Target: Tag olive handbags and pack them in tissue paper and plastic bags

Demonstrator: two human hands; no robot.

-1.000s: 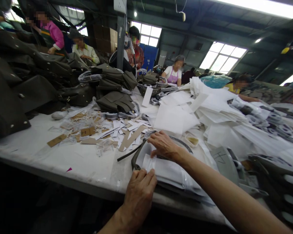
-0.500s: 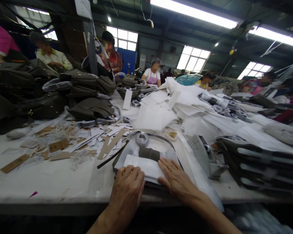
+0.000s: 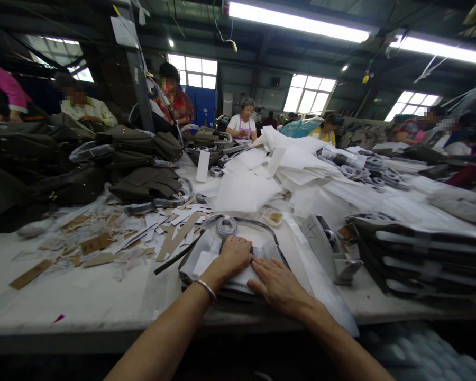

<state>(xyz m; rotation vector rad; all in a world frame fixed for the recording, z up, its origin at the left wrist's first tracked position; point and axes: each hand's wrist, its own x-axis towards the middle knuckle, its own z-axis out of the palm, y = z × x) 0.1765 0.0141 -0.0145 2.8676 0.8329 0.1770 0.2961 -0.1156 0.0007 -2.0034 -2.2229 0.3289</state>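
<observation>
In front of me on the table lies a dark olive bag (image 3: 186,269) with white paper sheets (image 3: 203,263) and clear wrapping on it. My left hand (image 3: 237,255) rests over the dark olive band (image 3: 255,251) across the bag, fingers bent over it and covering most of it. My right hand (image 3: 275,280) lies on the bag's right side, fingers stretched out, its fingertips close to the left hand's. Above the hands sits a plastic-wrapped coil (image 3: 226,226). A long dark strap (image 3: 257,222) curves around the far edge of the bag.
Cardboard and paper strips (image 3: 182,235) lie scattered to the left, near piled olive bags (image 3: 143,182). White sheets (image 3: 241,190) heap up behind. A grey tape dispenser (image 3: 321,248) and stacked wrapped bags (image 3: 400,264) stand right. A small dish (image 3: 273,217) sits near the strap. Several people work beyond.
My left hand has moved up and right from the bag's near left edge onto the olive band. My right hand stays in nearly the same place. The view has shifted slightly.
</observation>
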